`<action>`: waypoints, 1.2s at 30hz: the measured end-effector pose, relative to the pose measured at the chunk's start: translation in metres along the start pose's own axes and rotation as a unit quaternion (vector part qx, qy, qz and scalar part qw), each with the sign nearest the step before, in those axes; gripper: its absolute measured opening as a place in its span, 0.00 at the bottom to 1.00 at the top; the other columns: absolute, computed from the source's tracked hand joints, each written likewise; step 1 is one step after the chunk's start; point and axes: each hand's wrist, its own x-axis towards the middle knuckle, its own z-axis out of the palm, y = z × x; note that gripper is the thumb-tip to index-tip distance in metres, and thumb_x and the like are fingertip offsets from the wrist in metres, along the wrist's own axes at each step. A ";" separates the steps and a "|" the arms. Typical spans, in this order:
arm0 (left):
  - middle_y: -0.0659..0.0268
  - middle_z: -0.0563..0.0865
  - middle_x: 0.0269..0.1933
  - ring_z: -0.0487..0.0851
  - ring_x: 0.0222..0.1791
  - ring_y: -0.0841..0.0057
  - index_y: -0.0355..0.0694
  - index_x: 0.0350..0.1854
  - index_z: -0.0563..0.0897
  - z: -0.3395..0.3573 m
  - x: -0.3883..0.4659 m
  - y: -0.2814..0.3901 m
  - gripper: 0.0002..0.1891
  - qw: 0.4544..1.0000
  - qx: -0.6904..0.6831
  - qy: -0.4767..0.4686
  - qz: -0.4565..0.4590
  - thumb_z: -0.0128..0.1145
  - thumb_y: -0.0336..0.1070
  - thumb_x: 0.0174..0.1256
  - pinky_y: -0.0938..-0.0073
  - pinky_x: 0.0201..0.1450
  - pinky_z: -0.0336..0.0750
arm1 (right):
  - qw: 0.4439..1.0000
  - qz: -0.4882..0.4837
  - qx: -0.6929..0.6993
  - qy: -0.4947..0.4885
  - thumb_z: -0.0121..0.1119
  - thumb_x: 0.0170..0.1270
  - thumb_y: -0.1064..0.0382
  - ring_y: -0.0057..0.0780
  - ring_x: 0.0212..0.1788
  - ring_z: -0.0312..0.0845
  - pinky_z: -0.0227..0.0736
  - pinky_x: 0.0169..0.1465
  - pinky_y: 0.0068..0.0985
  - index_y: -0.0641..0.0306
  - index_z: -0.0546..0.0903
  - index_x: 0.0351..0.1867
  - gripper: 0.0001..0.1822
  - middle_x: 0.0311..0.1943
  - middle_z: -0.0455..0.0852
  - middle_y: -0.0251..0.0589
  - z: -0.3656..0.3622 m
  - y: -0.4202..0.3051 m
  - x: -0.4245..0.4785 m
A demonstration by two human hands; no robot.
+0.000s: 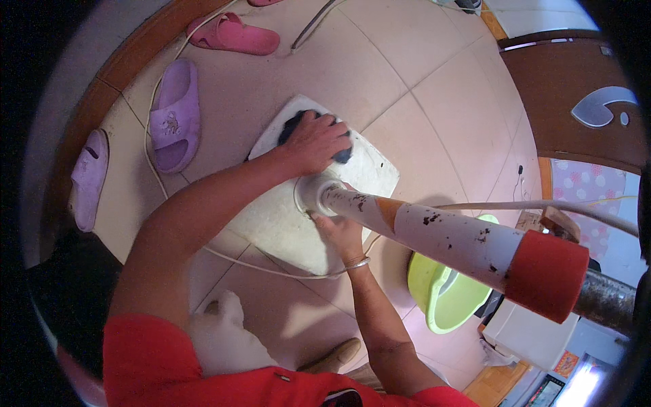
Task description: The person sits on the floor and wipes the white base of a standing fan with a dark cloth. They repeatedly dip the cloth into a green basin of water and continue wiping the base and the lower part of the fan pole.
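A white square fan base or stand base (285, 234) with worn, stained surface lies on the tiled floor before me. My left hand (318, 142) presses a dark cloth (342, 155) flat on the base's far part, fingers spread over it. From the middle of the base rises a white pole (452, 229) with chipped paint, rust spots and a red band (546, 274); it leans towards the right of the view. My right hand (343, 231) grips the round collar (311, 193) at the pole's foot, with the thumb on the near side and the fingers partly hidden behind.
Purple slippers (175, 119) and a pink slipper (244, 38) lie to the left and at the far left. A pale cable (264, 269) runs across the floor under the base's near edge. A lime-green plastic basin (437, 300) stands right, beneath the pole. A brown panel (549, 102) is at far right.
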 end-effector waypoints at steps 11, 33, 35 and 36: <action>0.68 0.77 0.53 0.74 0.56 0.64 0.52 0.46 0.82 -0.009 -0.021 -0.008 0.19 0.997 -0.056 -0.057 0.022 0.71 0.40 0.50 0.52 0.54 0.66 | 0.977 0.147 0.140 -0.064 0.79 0.52 0.54 0.43 0.62 0.76 0.67 0.68 0.37 0.74 0.74 0.63 0.41 0.60 0.80 0.54 -0.021 -0.009 0.009; 0.67 0.77 0.55 0.74 0.56 0.63 0.50 0.47 0.81 -0.021 -0.054 -0.004 0.22 0.999 -0.013 -0.028 -0.020 0.73 0.42 0.48 0.51 0.53 0.65 | 0.981 0.108 0.153 -0.048 0.78 0.52 0.56 0.41 0.62 0.75 0.68 0.68 0.36 0.74 0.68 0.68 0.45 0.60 0.79 0.52 -0.008 0.007 0.004; 0.68 0.77 0.56 0.74 0.57 0.64 0.50 0.47 0.81 -0.028 -0.065 0.004 0.21 0.998 0.007 -0.039 -0.050 0.73 0.39 0.50 0.52 0.52 0.66 | 0.983 0.102 0.149 -0.014 0.78 0.52 0.56 0.41 0.62 0.75 0.68 0.68 0.36 0.74 0.68 0.68 0.45 0.60 0.79 0.52 -0.004 0.008 -0.004; 0.65 0.77 0.54 0.74 0.56 0.62 0.49 0.50 0.79 -0.031 -0.058 0.006 0.23 0.998 0.019 -0.046 -0.045 0.72 0.43 0.50 0.51 0.54 0.66 | 0.981 0.106 0.159 -0.018 0.79 0.52 0.55 0.41 0.62 0.75 0.68 0.68 0.36 0.74 0.67 0.68 0.46 0.60 0.79 0.52 -0.001 0.009 -0.007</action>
